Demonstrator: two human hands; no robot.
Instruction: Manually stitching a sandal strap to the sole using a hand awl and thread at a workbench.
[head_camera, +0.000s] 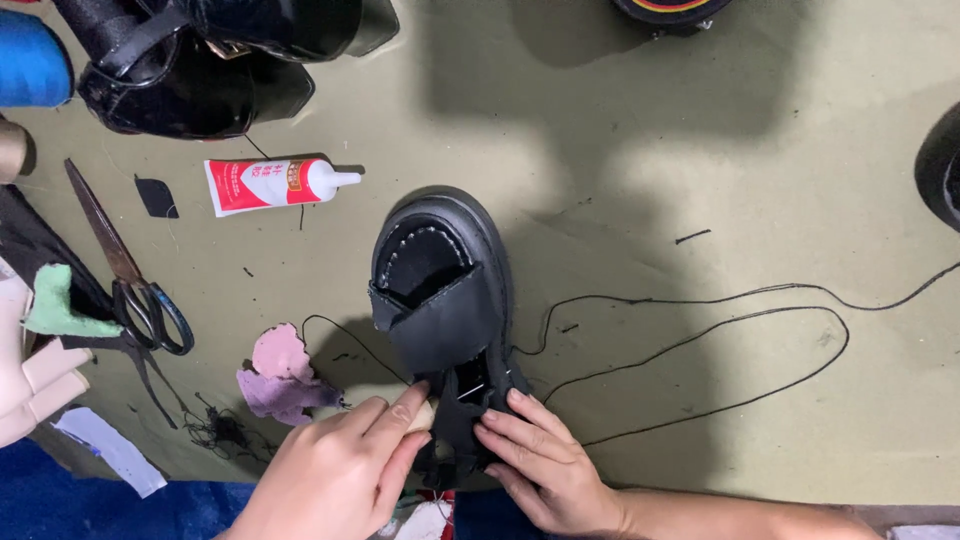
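The chunky black leather shoe (440, 290) lies mid-surface, its long axis running straight away from the person, toe far, heel end between both hands. The left hand (340, 475) and right hand (540, 460) pinch the heel flaps, equally near, on the olive surface (700, 180); black thread (720, 340) loops rightward.

Both hands crowd the near edge: the left hand (335, 475) and right hand (545, 465) press against the heel end of the black shoe (440, 290), which blocks the centre of the olive work surface (700, 170). To the right, room opens wide, though loops of black thread (720, 345) trail across it. Left is tight: pink scraps (280, 375) sit just beside the left hand, scissors (135, 275) lie beyond, and a red-and-white glue tube (270, 183) lies near the shoe's toe. More black shoes (200, 60) fill the far left corner. Far centre stays open, shadowed but bare.
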